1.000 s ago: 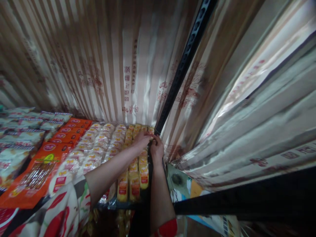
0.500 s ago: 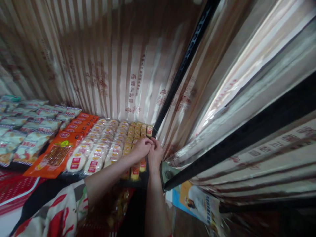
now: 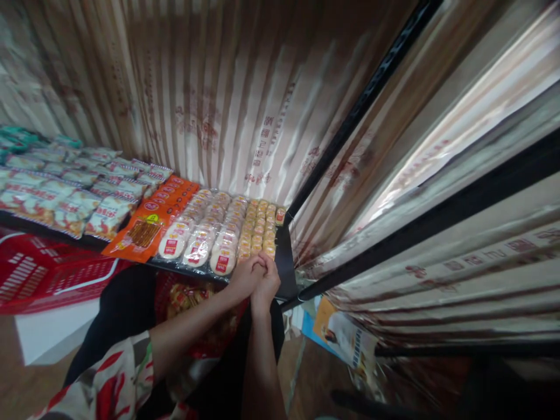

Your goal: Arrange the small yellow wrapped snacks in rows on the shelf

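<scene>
My left hand [image 3: 245,277] and my right hand [image 3: 266,284] are pressed together, fingers curled, just in front of the shelf's [image 3: 286,269] front edge. What sits between them is hidden. Directly behind them lie rows of small yellow snack packets [image 3: 258,228] and round white packets with red labels [image 3: 205,230]. Neither hand touches the packets. My left arm wears a red and white flowered sleeve [image 3: 109,373].
Orange packets [image 3: 155,219] and pale bagged snacks [image 3: 65,195] fill the shelf further left. A red plastic basket [image 3: 44,274] stands at the lower left. Striped shiny sheeting [image 3: 210,105] hangs behind, with black shelf posts [image 3: 363,105] to the right. Printed paper [image 3: 336,335] lies on the floor.
Both hands have come back from the shelf's rear right corner to its front edge and stayed clasped together. The view has pulled back and down, showing the basket and floor.
</scene>
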`<state>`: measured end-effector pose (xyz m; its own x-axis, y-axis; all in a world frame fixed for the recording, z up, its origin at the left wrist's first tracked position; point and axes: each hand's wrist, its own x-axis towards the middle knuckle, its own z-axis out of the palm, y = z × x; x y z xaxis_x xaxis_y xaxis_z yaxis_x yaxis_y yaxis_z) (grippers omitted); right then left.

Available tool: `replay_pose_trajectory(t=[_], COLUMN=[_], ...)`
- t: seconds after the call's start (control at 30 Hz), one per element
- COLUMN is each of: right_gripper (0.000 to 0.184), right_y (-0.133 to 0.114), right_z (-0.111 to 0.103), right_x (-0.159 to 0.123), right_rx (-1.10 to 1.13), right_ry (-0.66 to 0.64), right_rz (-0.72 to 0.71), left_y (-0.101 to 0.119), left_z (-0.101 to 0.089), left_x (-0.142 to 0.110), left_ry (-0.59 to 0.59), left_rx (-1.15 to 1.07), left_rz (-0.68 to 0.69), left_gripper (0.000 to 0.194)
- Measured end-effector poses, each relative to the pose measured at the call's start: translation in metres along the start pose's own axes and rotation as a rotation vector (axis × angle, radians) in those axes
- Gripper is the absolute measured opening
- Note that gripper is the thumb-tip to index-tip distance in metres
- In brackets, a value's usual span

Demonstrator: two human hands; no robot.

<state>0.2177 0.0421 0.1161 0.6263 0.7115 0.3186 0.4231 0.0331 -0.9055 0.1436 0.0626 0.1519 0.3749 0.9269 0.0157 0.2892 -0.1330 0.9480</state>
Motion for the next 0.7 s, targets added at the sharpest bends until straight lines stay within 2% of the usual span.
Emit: replay_pose_trajectory(t=[0.1, 0.3, 0.37, 0.5, 0.6, 0.7], right_gripper=[0.031, 0.03, 0.031, 0.033, 0.034, 0.036], right_y=[-0.003, -0.01, -0.006, 0.009, 0.026, 0.044], right_z=[0.0, 0.005, 0.009, 0.02, 0.032, 0.047], right_x=[-0.013, -0.048, -0.065, -0.098, -0.12, -0.138], right_rx=[0.002, -0.033, -0.027, -0.084, -0.15, -0.26], right_ry=[-0.041, -0.094, -0.113, -0.228, -0.352, -0.485], right_rz=[-0.016, -0.003, 0.001, 0.052, 0.153, 0.257], left_y=[-0.01, -0.011, -0.019, -0.061, -0.1, -0.127], left_z=[0.001, 0.03, 0.03, 0.0, -0.024, -0.035], left_x=[-0.011, -0.038, -0.049, -0.071, -0.084, -0.093], left_ry=[0.006, 0.104, 0.097, 0.045, -0.061, -0.121], left_rx=[0.0, 0.061, 0.071, 0.091, 0.178, 0.306], left_rz=[-0.053, -0.161, -0.186, -0.257, -0.318, -0.401], left_gripper=[0.028, 0.031, 0.033, 0.032, 0.034, 0.035])
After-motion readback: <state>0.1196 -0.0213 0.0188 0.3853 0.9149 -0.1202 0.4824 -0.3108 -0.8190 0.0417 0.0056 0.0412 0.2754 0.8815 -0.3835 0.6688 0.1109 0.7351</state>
